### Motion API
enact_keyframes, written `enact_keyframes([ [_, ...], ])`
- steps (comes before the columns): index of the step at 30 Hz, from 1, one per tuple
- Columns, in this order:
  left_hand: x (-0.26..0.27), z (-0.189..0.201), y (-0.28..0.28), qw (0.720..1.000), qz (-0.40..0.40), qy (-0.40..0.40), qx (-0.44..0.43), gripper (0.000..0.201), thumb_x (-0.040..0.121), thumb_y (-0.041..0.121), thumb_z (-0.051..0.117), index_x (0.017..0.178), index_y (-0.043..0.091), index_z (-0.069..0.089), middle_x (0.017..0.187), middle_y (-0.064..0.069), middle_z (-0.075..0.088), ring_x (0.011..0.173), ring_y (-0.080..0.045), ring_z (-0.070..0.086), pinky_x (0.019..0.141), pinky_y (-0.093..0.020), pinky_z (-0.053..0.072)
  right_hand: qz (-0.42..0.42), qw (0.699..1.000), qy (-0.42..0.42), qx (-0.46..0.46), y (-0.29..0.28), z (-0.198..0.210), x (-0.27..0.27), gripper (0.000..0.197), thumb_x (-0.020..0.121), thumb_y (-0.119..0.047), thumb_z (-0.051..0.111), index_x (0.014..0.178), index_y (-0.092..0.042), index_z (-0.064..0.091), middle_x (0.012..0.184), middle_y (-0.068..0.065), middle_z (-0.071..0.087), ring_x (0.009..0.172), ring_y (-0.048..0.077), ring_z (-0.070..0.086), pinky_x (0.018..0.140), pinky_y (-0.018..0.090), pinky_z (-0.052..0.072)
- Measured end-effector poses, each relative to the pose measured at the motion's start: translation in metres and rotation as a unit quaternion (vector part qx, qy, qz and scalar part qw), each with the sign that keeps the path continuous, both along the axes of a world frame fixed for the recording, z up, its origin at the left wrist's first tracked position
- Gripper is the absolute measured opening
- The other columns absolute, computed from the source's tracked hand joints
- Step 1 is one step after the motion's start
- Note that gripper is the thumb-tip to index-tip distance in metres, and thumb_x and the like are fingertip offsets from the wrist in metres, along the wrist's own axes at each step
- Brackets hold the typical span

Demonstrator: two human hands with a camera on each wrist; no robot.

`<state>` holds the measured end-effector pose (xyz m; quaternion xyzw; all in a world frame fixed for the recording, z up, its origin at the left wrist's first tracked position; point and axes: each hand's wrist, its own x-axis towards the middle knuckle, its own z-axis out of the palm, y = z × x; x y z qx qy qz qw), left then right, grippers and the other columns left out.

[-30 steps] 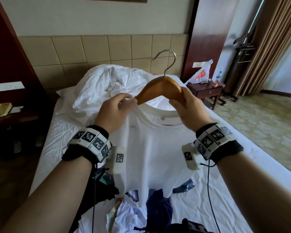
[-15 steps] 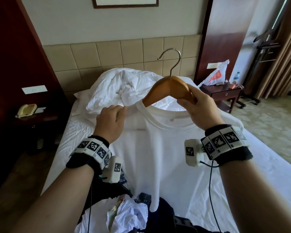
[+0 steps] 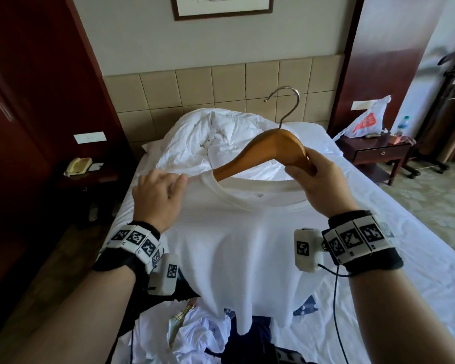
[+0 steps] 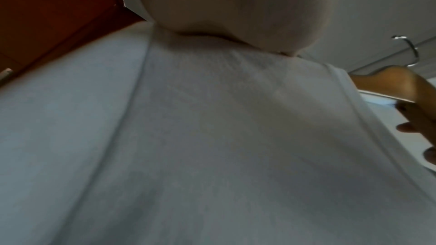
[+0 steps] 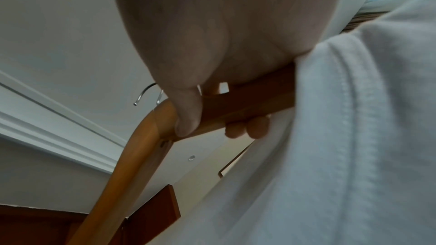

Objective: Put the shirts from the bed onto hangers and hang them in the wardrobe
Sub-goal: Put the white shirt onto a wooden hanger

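A wooden hanger (image 3: pixel 268 151) with a metal hook (image 3: pixel 286 101) is held up over the bed (image 3: pixel 405 253). Its left arm is inside the neck of a white T-shirt (image 3: pixel 247 245), which hangs down in front of me. My right hand (image 3: pixel 300 169) grips the hanger's bare right arm, thumb in front and fingers behind, as the right wrist view shows (image 5: pixel 217 122). My left hand (image 3: pixel 177 179) lies over the shirt's left shoulder, fingers curled on the fabric. The left wrist view is filled by the shirt (image 4: pixel 212 137), with the hanger (image 4: pixel 396 81) at the right edge.
A pile of other clothes (image 3: pixel 208 337) lies on the near end of the bed, under the shirt's hem. A crumpled white duvet (image 3: pixel 216 143) fills the bed's head. At the right stands a nightstand (image 3: pixel 378 153) with a plastic bag (image 3: pixel 365 122). A telephone (image 3: pixel 78 165) and dark wood panels (image 3: pixel 24 127) are on the left.
My left hand has slid from the collar leftward along the shirt's shoulder. The hanger's left arm now sits deeper inside the neck. My right hand keeps its grip.
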<state>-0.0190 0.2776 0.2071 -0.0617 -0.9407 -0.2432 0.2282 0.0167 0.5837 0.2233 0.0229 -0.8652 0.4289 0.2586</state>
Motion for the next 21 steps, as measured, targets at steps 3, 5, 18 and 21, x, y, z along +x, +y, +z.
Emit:
enact_keyframes([
  [3,0.008,-0.002,0.006,0.999,0.017,-0.014,-0.027,0.078,0.080,0.066,0.013,0.100,0.017,0.071,0.117,-0.009,0.059,0.111,-0.037,0.046,0.093,-0.045,0.032,-0.007,1.000,-0.014,0.009,0.003,-0.001,0.005,0.018,0.088,-0.030,0.066,0.101,-0.020,0.059,0.071,-0.008,0.054,0.072,0.021,0.052,0.064,0.032,0.035],
  [5,0.014,0.001,0.021,0.998,0.007,0.003,-0.055,0.075,0.082,0.066,0.017,0.107,0.018,0.070,0.119,-0.007,0.059,0.112,-0.037,0.047,0.094,-0.046,0.033,-0.007,1.000,-0.018,0.018,0.004,-0.004,0.009,0.017,0.087,-0.033,0.065,0.095,-0.022,0.055,0.073,-0.004,0.054,0.074,0.024,0.053,0.064,0.035,0.037],
  [18,0.044,0.023,0.132,0.991,-0.130,0.024,-0.022,0.033,0.097,0.040,0.051,0.116,0.015,0.061,0.070,0.014,0.046,0.068,-0.015,0.049,0.064,-0.027,0.032,-0.008,0.999,-0.006,0.032,0.046,0.002,0.039,0.032,0.091,-0.024,0.060,0.121,-0.018,0.055,0.090,-0.003,0.060,0.088,0.024,0.058,0.076,0.037,0.042],
  [21,0.050,0.030,0.147,0.991,-0.123,0.037,-0.025,0.032,0.097,0.041,0.052,0.116,0.016,0.061,0.064,0.018,0.041,0.065,-0.013,0.045,0.062,-0.026,0.030,-0.018,0.999,0.012,0.047,0.054,0.003,0.042,0.048,0.093,-0.020,0.056,0.139,-0.015,0.042,0.119,0.003,0.060,0.112,0.028,0.054,0.095,0.049,0.041],
])
